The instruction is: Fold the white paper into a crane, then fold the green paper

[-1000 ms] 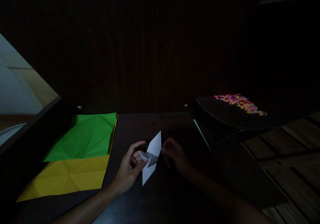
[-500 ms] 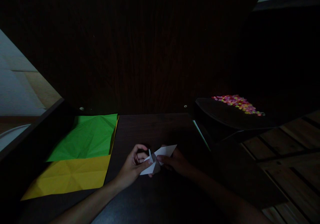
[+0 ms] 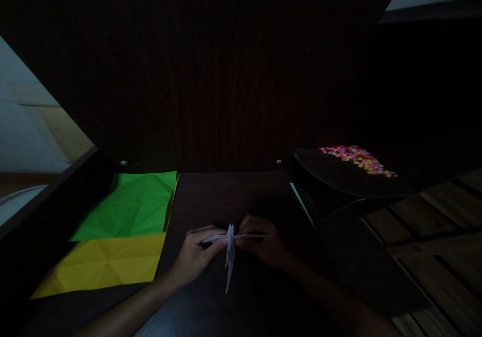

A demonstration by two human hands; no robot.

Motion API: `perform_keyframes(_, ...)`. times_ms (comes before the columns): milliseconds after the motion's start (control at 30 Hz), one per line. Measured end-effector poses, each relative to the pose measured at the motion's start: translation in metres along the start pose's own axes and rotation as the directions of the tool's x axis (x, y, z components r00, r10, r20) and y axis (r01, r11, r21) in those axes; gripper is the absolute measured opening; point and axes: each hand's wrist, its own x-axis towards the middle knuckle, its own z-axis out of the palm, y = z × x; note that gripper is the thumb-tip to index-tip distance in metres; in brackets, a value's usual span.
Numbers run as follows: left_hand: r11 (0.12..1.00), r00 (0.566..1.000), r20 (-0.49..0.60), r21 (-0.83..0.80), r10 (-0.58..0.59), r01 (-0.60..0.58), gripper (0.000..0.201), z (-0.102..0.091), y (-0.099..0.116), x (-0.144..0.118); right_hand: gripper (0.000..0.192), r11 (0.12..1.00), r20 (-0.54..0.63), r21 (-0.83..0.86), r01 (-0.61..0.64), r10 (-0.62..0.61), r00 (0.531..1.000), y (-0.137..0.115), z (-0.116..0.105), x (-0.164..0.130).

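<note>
A folded white paper piece [image 3: 229, 249] is held just above the dark table [image 3: 241, 297], seen edge-on, with thin flaps out to both sides and a point hanging down. My left hand [image 3: 196, 254] pinches its left side between thumb and fingers. My right hand [image 3: 263, 241] pinches its right side. Both hands meet at the paper's middle.
A creased green sheet [image 3: 131, 206] lies over a yellow sheet [image 3: 101, 264] on the left of the table. A dark tray [image 3: 339, 176] at the right carries a patch of small coloured beads [image 3: 356, 157]. A thin green strip [image 3: 301, 204] lies beside it. Wooden floor shows at the far right.
Both hands have turned the white paper, from its broad face upright to nearly flat and edge-on. The right hand has closed onto it.
</note>
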Motion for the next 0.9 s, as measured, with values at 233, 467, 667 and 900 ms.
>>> perform_keyframes(233, 0.960, 0.963, -0.053, 0.106, 0.265, -0.258, 0.019, 0.002, 0.000, -0.003, 0.011, 0.995, -0.027, -0.027, 0.092, -0.093, 0.995, 0.008, -0.001, -0.002)
perform_keyframes(467, 0.947, 0.952, -0.021, 0.115, 0.304, -0.300, 0.024, 0.002, -0.005, -0.005, 0.016, 0.998, 0.001, 0.026, 0.060, -0.060, 0.998, 0.008, -0.004, 0.001)
perform_keyframes(667, 0.945, 0.951, -0.012, 0.112, 0.310, -0.306, 0.021, 0.002, -0.005, -0.004, 0.017, 0.993, 0.021, 0.118, 0.008, -0.011, 1.000, 0.011, -0.005, 0.002)
perform_keyframes(900, 0.937, 0.946, -0.057, 0.169, 0.319, -0.306, 0.015, 0.004, -0.003, -0.002, 0.013, 0.992, 0.017, 0.121, -0.034, 0.032, 0.999, 0.011, -0.004, 0.000)
